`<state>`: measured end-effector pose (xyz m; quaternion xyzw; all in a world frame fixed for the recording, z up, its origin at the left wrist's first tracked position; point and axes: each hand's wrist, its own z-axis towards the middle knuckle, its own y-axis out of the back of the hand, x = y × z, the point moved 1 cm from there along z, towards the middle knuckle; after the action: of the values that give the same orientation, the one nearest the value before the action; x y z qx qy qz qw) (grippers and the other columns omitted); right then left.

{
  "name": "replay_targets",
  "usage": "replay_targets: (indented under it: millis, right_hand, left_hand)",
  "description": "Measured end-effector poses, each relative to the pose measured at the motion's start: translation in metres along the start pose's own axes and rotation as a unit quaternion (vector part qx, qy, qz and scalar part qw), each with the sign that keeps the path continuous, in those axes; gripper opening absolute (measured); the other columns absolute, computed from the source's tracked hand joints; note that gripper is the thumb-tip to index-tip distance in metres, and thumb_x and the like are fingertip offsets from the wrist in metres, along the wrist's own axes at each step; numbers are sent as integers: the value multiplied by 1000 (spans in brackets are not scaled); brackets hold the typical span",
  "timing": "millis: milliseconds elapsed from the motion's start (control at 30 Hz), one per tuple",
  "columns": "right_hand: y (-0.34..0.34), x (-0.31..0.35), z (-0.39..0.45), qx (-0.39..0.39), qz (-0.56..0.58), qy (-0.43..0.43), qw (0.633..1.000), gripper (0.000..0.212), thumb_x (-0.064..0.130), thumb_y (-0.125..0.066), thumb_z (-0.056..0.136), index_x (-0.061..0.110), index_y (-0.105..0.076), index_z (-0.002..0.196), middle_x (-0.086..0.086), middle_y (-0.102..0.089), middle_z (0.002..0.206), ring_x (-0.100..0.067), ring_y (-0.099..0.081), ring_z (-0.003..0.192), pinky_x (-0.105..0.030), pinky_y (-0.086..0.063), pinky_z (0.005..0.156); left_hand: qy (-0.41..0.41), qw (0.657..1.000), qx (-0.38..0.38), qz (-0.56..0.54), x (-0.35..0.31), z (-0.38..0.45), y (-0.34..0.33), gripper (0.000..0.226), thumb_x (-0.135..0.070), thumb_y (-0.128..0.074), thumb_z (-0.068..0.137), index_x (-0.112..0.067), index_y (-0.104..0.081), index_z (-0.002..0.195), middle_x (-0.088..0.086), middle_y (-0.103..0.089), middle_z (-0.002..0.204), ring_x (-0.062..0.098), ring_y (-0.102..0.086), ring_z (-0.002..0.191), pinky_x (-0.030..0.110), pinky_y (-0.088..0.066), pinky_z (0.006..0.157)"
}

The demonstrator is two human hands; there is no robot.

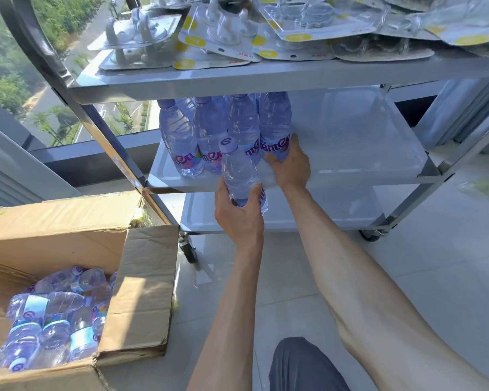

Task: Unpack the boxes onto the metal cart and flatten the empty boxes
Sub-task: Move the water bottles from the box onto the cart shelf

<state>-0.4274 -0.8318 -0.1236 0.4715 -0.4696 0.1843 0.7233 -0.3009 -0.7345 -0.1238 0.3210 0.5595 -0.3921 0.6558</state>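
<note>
A person's left hand point(237, 213) grips a water bottle point(239, 170) upright by its base, at the middle shelf's point(350, 165) front edge, likely so it lands standing. At one o'clock from it, the right hand point(290, 163) wraps the rightmost of the standing bottles point(275, 124), seemingly tidying the row. At seven o'clock, the cardboard box point(141, 292) holds more bottles.

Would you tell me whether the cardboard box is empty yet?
Not empty: the open cardboard box holds many water bottles lying inside.
</note>
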Motion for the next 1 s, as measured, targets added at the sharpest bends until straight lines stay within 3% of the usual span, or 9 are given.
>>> replay_targets:
  millis: [100, 200, 267, 467, 533, 633, 700, 800, 1000]
  right_hand:
    - [17, -3, -17, -39, 113, -7, 993, 55, 7, -61, 87, 8, -50, 140, -7, -56, 137, -25, -53, 126, -36, -41, 107]
    - [40, -10, -51, -11, 202, 40, 979, 56, -18, -36, 69, 2, -65, 114, -5, -68, 105, -24, -67, 102, -32, -52, 90]
    - [48, -15, -66, 37, 217, 58, 974, 55, -12, -39, 68, 3, -65, 113, -5, -68, 98, -23, -68, 97, -30, -54, 85]
    - [70, 3, -75, 141, 194, 81, 967, 54, 15, -83, 68, 18, -62, 118, 6, -72, 106, -7, -68, 95, -22, -53, 80]
    - [77, 7, -71, 93, 163, 49, 981, 54, 26, -87, 61, 19, -63, 109, 7, -72, 100, -8, -68, 88, -24, -52, 72]
    - [84, 3, -66, -14, 103, 18, 994, 53, 33, -87, 59, 18, -63, 104, 6, -72, 96, -15, -66, 84, -28, -51, 70]
    - [86, -2, -60, -68, 84, -17, 994, 54, 30, -88, 63, 14, -60, 106, 2, -72, 98, -20, -65, 88, -29, -49, 73]
    - [81, -2, -42, -106, 75, -52, 990, 59, 28, -89, 63, 8, -54, 106, -7, -69, 102, -30, -65, 96, -36, -50, 78]
    - [65, 6, -10, -133, 45, -71, 988, 63, 27, -88, 63, 8, -45, 104, -8, -61, 104, -31, -62, 95, -28, -38, 68]
  left_hand:
    - [-2, 1000, 27, -15, -22, 5, 0, 54, -30, -80, 70, -28, -64, 122, -11, -69, 110, 12, -65, 104, 44, -56, 91]
    - [-15, 996, 85, -33, -46, 12, -5, 44, -17, -79, 74, -17, -66, 116, -3, -72, 106, 5, -67, 93, 28, -57, 84]
    - [-35, 991, 129, -23, -60, 17, -9, 44, -7, -78, 77, -6, -65, 119, 4, -72, 108, -1, -65, 90, 13, -52, 78]
    - [-74, 965, 252, 10, -79, 11, -25, 50, -16, -76, 73, -11, -61, 121, -7, -70, 106, 1, -67, 94, 20, -52, 79]
    - [-89, 957, 276, 23, -82, 9, -34, 57, -8, -75, 77, -13, -53, 130, -10, -65, 112, -6, -63, 97, 16, -51, 82]
    - [-38, 957, 286, 15, -80, 11, -49, 58, -13, -69, 86, -12, -47, 141, 2, -64, 125, 9, -62, 112, 24, -51, 94]
    - [7, 974, 224, 33, -72, 11, -56, 39, -15, -61, 93, -10, -56, 131, 7, -65, 121, 17, -62, 111, 30, -50, 97]
    - [-41, 976, 174, 124, -51, 14, -64, 24, -16, -50, 87, -5, -65, 103, 8, -70, 98, 25, -64, 94, 41, -53, 87]
    - [-136, 906, 227, 330, -9, 27, -76, 31, -1, -54, 81, -2, -65, 109, 19, -68, 106, 40, -59, 101, 39, -43, 81]
